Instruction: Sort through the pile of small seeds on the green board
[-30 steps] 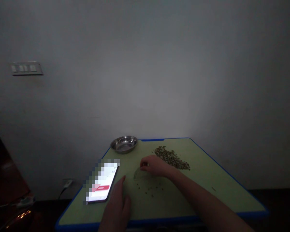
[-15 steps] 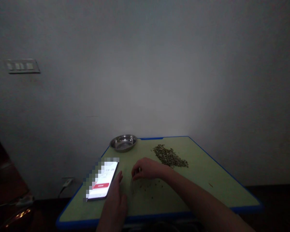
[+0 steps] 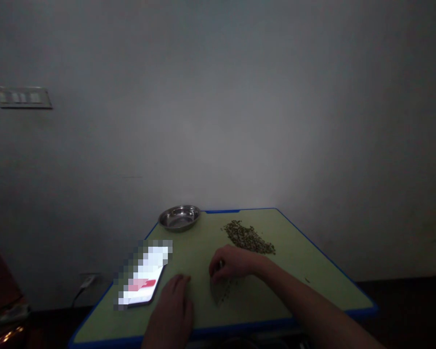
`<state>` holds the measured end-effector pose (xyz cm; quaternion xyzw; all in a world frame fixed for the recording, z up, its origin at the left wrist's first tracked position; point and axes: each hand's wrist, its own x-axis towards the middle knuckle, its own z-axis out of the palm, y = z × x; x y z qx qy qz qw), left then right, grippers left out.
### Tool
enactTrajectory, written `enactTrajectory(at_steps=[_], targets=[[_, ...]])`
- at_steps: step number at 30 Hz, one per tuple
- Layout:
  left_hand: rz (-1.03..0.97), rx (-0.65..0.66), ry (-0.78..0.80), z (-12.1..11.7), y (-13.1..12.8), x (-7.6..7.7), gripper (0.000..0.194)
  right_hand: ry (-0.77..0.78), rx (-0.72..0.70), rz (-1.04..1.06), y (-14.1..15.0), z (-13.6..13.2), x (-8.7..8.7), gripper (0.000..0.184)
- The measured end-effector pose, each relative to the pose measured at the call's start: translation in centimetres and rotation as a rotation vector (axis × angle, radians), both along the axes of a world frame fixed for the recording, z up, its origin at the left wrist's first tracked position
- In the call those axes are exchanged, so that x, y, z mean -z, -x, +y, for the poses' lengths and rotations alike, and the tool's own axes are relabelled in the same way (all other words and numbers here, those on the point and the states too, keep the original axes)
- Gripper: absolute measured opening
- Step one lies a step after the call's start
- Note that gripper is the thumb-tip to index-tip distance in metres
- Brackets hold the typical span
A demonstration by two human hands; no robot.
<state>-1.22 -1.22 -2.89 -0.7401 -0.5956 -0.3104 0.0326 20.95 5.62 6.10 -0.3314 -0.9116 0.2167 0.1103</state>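
My right hand [image 3: 232, 264] is closed, its fingers pinched together low over the pale green table [image 3: 269, 295]. A faint greyish, see-through patch [image 3: 217, 292] shows just under its fingertips; whether it is a held thing or a blur I cannot tell. Several small dark seed-like bits [image 3: 225, 292] lie scattered beside that patch. Beyond the hand spreads a pile of brownish seeds or grains [image 3: 249, 237]. My left hand [image 3: 172, 308] rests on the table with its fingers stretched forward, to the right of a lit phone [image 3: 145, 286]. No object shows in it.
A shallow steel bowl [image 3: 179, 218] stands at the table's far left corner. Blue edging [image 3: 323, 254] runs around the tabletop, and a thin dark sliver [image 3: 307, 280] lies toward the right. The wall [image 3: 218, 121] rises directly behind.
My right hand has shifted right and nearer, over the scattered bits. My left hand's fingers sit lower and closer to me. The whole view has swung slightly to the right.
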Motion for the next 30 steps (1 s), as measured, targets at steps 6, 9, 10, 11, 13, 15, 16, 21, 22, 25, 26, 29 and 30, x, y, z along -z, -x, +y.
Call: enactTrajectory(at_steps=[6,9,10,11,13,15,16,21,22,25,26,29,30], targets=[[0.11,0.007,0.025,-0.4,-0.4,-0.4,0.04,-0.036,0.177,0.094,-1.2,0.2,-0.2,0.016],[0.115,-0.009,-0.001,-0.2,-0.4,0.2,0.039,-0.085,0.285,0.099,-2.0,0.5,0.1,0.016],[0.11,-0.013,-0.014,-0.1,-0.4,0.3,0.04,-0.096,0.315,0.095,-2.2,0.6,0.3,0.016],[0.107,-0.012,-0.02,-0.1,-0.5,0.3,0.04,-0.102,0.339,0.09,-2.3,0.5,0.5,0.016],[0.114,-0.018,0.001,-0.3,-0.6,0.0,0.039,-0.107,0.37,0.082,-2.4,0.3,0.9,0.017],[0.137,-0.014,0.038,-0.6,-0.8,-0.6,0.039,-0.096,0.377,0.078,-2.4,-0.1,1.2,0.018],[0.146,-0.01,0.05,-0.7,-0.9,-0.9,0.04,-0.087,0.375,0.076,-2.3,-0.3,1.3,0.019],[0.192,-0.047,0.085,-1.1,-1.4,-1.8,0.041,-0.011,0.312,0.086,-1.8,-1.9,1.4,0.02],[0.203,-0.046,0.09,-1.2,-1.4,-1.8,0.042,0.001,0.299,0.096,-1.7,-2.3,1.4,0.02],[0.217,-0.041,0.098,-1.2,-1.5,-1.8,0.042,0.032,0.279,0.126,-1.8,-3.2,1.5,0.02],[0.215,-0.038,0.1,-1.1,-1.5,-1.9,0.042,0.046,0.281,0.132,-1.9,-3.5,1.6,0.02],[0.191,-0.028,0.105,-1.1,-1.5,-1.8,0.042,0.093,0.302,0.145,-2.1,-4.4,1.8,0.019],[0.18,-0.025,0.106,-1.1,-1.5,-1.8,0.042,0.101,0.316,0.153,-2.2,-4.6,1.8,0.019]])
